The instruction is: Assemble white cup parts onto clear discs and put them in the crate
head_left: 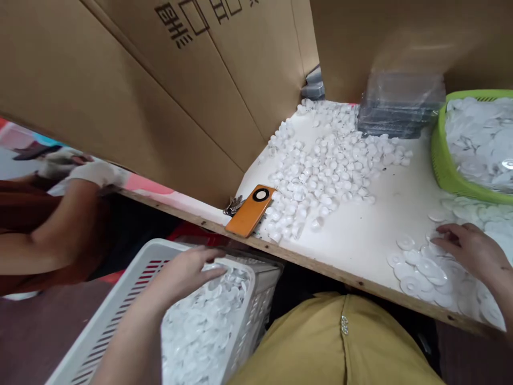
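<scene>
My left hand (192, 272) is over the white plastic basket (250, 283), its fingers stretched out, thumb apart, holding nothing. Many small white, translucent plastic pieces (200, 331) fill that basket. At the right of the table, my right hand (473, 248) reaches over a loose spread of flat white plastic discs (422, 272). Its fingers are bent and a little apart, with the tips at the discs' edge; no disc shows clearly between them. Small white cup-like pieces (320, 171) lie heaped across the middle of the table.
An orange phone (250, 211) lies at the table's front edge beside some keys (233, 206). A green basket (438, 155) of discs stands at the right, with stacked clear plastic bags (395, 115) behind. Cardboard (180, 107) walls the left side; beyond it a gloved co-worker's hand (94, 172) shows.
</scene>
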